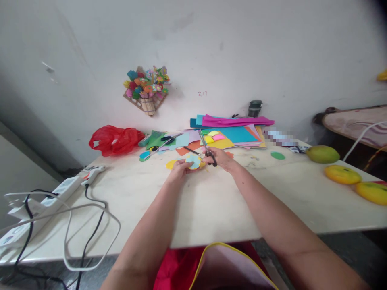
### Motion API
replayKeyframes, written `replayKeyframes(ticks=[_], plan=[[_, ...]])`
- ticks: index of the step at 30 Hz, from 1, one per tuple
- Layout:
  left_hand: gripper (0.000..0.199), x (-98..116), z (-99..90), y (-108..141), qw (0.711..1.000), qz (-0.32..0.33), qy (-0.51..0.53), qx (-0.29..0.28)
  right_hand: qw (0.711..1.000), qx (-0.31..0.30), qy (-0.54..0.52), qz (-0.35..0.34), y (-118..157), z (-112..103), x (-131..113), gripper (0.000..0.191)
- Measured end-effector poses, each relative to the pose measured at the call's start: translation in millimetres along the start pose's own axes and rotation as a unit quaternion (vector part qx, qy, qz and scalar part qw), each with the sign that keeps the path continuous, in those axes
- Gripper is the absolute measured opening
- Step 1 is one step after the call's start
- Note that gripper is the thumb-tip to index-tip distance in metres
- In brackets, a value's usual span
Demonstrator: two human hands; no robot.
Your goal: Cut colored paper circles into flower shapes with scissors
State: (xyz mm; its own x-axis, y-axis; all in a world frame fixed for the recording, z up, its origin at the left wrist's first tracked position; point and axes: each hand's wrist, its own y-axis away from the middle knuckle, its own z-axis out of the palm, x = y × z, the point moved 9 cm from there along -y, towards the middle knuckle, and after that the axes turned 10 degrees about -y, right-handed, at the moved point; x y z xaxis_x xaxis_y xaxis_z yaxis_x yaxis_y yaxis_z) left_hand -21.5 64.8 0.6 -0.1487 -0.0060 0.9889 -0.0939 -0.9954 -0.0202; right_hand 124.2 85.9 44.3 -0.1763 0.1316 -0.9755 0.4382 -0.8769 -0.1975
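My left hand (180, 169) pinches a light blue paper cutout (193, 162), and yellow paper (171, 164) shows around and beside it. Dark-handled scissors (211, 157) are in my right hand (221, 158), their blades pointing up and away from me. The fingers of both hands come close together at the right edge of the blue cutout. Just beyond them lies a dark pen or pencil (192, 151). An orange paper scrap (185, 150) is under its far end. Small yellow and pink paper pieces (218, 137) lie on larger coloured sheets.
A second pair of scissors (171, 138) lies left of the stacked coloured paper (238, 135). A red plastic bag (116, 140) sits at the back left. A power strip (65, 189) with loose cables runs along the left side. Mangoes (342, 174) lie at the right.
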Motion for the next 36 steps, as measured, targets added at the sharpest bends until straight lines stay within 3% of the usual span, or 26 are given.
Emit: replayKeyframes(ticks=[5, 11, 23, 32, 36], plan=[[0.021, -4, 12.6, 1, 0.998, 0.001, -0.036, -0.056, 0.999, -0.008, 0.009, -0.035, -4, 13, -3, 0.041], [0.019, -5, 22.2, 5, 0.996, -0.01, -0.05, -0.079, 0.998, -0.021, 0.042, -0.04, -4, 21, -2, 0.036], [0.016, -5, 3.8, -2, 1.0, 0.004, 0.014, 0.003, 0.998, 0.056, 0.011, -0.03, -5, 14, 3, 0.034], [0.016, -5, -1.3, -2, 0.999, 0.0, 0.033, 0.027, 0.997, 0.072, -0.035, -0.001, -1, 15, 6, 0.034], [0.015, 2, -14.2, -1, 0.995, 0.019, 0.064, 0.079, 0.997, 0.063, -0.03, 0.016, 2, 11, 4, 0.032]])
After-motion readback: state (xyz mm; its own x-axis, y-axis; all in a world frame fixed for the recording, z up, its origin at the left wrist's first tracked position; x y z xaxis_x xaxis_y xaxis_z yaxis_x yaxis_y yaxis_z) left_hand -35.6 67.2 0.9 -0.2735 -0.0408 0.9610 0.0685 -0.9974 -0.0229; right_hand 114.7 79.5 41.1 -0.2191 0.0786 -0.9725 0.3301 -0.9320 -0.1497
